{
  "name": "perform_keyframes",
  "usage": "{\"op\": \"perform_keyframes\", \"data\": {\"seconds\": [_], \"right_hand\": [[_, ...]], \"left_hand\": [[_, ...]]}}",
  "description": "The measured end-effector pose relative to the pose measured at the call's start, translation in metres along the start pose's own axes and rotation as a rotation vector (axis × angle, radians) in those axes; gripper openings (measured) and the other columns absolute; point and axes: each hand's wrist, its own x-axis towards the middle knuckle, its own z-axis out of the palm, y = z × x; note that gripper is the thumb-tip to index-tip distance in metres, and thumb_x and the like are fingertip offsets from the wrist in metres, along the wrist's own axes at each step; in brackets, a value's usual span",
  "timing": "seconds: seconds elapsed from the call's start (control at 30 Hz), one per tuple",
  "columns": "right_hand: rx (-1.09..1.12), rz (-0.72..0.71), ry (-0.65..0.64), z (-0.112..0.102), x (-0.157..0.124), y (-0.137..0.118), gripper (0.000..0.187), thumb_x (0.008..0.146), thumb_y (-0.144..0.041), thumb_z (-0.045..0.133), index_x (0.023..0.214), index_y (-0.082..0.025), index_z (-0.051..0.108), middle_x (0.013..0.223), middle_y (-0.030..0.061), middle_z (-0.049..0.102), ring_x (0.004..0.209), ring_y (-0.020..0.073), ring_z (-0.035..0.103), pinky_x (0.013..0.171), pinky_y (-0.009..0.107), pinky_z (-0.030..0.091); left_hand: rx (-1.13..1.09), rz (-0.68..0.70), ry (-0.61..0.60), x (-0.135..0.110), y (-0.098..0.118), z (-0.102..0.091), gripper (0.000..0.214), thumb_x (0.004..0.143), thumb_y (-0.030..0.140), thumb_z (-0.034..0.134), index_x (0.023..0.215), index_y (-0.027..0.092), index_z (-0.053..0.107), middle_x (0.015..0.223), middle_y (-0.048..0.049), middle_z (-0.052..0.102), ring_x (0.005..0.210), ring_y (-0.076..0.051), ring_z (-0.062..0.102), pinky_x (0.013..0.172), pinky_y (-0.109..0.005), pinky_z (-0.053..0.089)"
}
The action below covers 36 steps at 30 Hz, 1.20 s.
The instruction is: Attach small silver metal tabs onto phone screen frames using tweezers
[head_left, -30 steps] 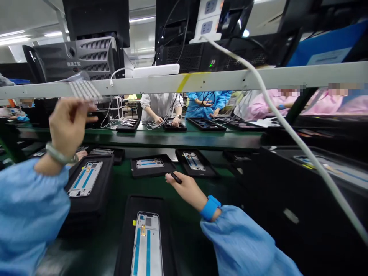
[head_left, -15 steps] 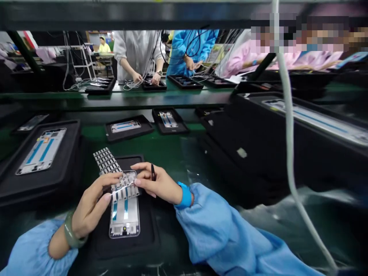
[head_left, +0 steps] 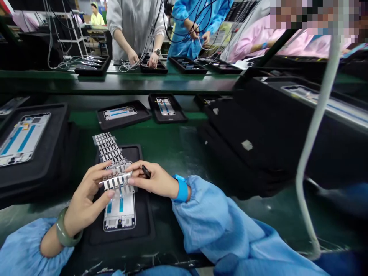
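A clear sheet of small white-and-grey stickers (head_left: 107, 147) lies slantwise, its near end curled over a silver phone frame (head_left: 128, 211) with blue strips. The frame rests in a black tray (head_left: 145, 226). At the sheet's left edge, my left hand (head_left: 87, 197) holds it between thumb and fingers. My right hand (head_left: 158, 180) pinches the right edge near the curl. A slim black tool (head_left: 146, 171), its kind unclear, is tucked among the right fingers. The frame's upper part is hidden under the sheet and fingers.
Stacked black trays stand left (head_left: 59, 130) and right (head_left: 230, 138), each topped by a phone frame. Two smaller trays (head_left: 123, 115) (head_left: 179, 115) lie ahead on the green bench. A white cable (head_left: 304, 180) hangs at right. Co-workers' hands (head_left: 153, 59) work over trays across the bench.
The view has tilted down and shifted slightly right. My left fingers have spread wider along the sheet, and its near end is more curled. Both hands stay at the sheet.
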Motion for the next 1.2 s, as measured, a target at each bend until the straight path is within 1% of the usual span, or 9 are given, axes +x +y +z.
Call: {"op": "perform_keyframes", "data": {"seconds": [0.13,0.3,0.37,0.5,0.7,0.87,1.03,1.1,1.2], "right_hand": [[0.076,0.019,0.060,0.003,0.001,0.001,0.026,0.074,-0.029,0.066,0.095,-0.015,0.062,0.070,-0.0026,0.057,0.062,0.0062,0.052,0.062,0.021,0.045],[0.020,-0.028,0.056,0.009,-0.003,-0.003,0.030,0.072,-0.030,0.069,0.097,-0.016,0.063,0.075,-0.0012,0.059,0.062,0.0068,0.052,0.059,0.020,0.045],[-0.102,-0.105,0.068,0.012,-0.006,-0.006,0.032,0.070,-0.030,0.070,0.099,-0.017,0.063,0.078,0.0000,0.060,0.063,0.0077,0.053,0.060,0.021,0.046],[-0.334,-0.297,0.185,0.019,-0.009,-0.006,0.019,0.076,-0.029,0.066,0.092,-0.018,0.067,0.084,0.0035,0.065,0.070,0.0104,0.059,0.067,0.023,0.049],[-0.455,-0.501,0.207,0.022,-0.010,0.000,0.011,0.082,-0.023,0.060,0.084,-0.016,0.068,0.073,0.0041,0.067,0.064,0.0103,0.060,0.061,0.020,0.049],[-0.414,-0.398,0.189,0.022,-0.012,-0.005,0.018,0.074,-0.030,0.068,0.085,-0.016,0.068,0.070,0.0034,0.063,0.061,0.0102,0.058,0.057,0.021,0.047],[-0.333,-0.348,0.213,0.022,-0.012,-0.006,0.013,0.079,-0.025,0.063,0.074,-0.014,0.066,0.069,0.0038,0.064,0.063,0.0101,0.061,0.059,0.020,0.048],[-0.339,-0.336,0.217,0.023,-0.011,-0.004,0.014,0.079,-0.025,0.062,0.072,-0.014,0.065,0.067,0.0029,0.064,0.062,0.0098,0.060,0.058,0.020,0.047],[-0.357,-0.331,0.244,0.024,-0.010,-0.002,0.016,0.080,-0.027,0.061,0.071,-0.014,0.064,0.068,0.0027,0.064,0.062,0.0097,0.060,0.058,0.020,0.048]], "left_hand": [[0.153,0.071,-0.069,-0.001,-0.002,0.002,0.042,0.074,0.016,0.064,0.114,0.025,0.053,0.127,-0.0093,0.046,0.117,-0.024,0.048,0.091,-0.037,0.049],[0.222,0.070,0.014,-0.002,-0.007,0.003,0.033,0.076,0.017,0.062,0.109,0.024,0.058,0.115,-0.0078,0.058,0.107,-0.021,0.056,0.085,-0.034,0.053],[0.213,0.080,0.054,-0.002,-0.008,0.002,0.030,0.077,0.016,0.062,0.106,0.023,0.060,0.113,-0.0071,0.061,0.104,-0.021,0.058,0.084,-0.033,0.053],[0.209,0.109,0.088,-0.003,-0.005,0.002,0.023,0.077,0.013,0.061,0.097,0.024,0.064,0.105,-0.0034,0.066,0.098,-0.018,0.062,0.083,-0.030,0.054],[0.233,0.043,0.089,-0.003,0.003,0.004,0.011,0.077,0.018,0.061,0.085,0.023,0.067,0.085,0.0005,0.071,0.080,-0.015,0.067,0.077,-0.027,0.055],[0.215,0.025,0.130,-0.004,0.005,0.004,0.009,0.077,0.020,0.062,0.083,0.023,0.068,0.084,0.0009,0.071,0.079,-0.015,0.067,0.075,-0.026,0.054],[0.250,0.008,0.127,-0.006,0.005,0.002,0.006,0.074,0.023,0.065,0.077,0.024,0.070,0.078,0.0016,0.072,0.071,-0.014,0.067,0.068,-0.023,0.056],[0.218,-0.045,0.135,-0.006,0.005,0.003,0.006,0.074,0.026,0.066,0.074,0.024,0.071,0.076,0.0013,0.072,0.069,-0.015,0.067,0.066,-0.024,0.056],[0.070,-0.214,0.120,-0.007,0.004,0.006,0.014,0.078,0.031,0.061,0.077,0.022,0.071,0.077,-0.0011,0.072,0.071,-0.017,0.068,0.068,-0.028,0.057]]}}
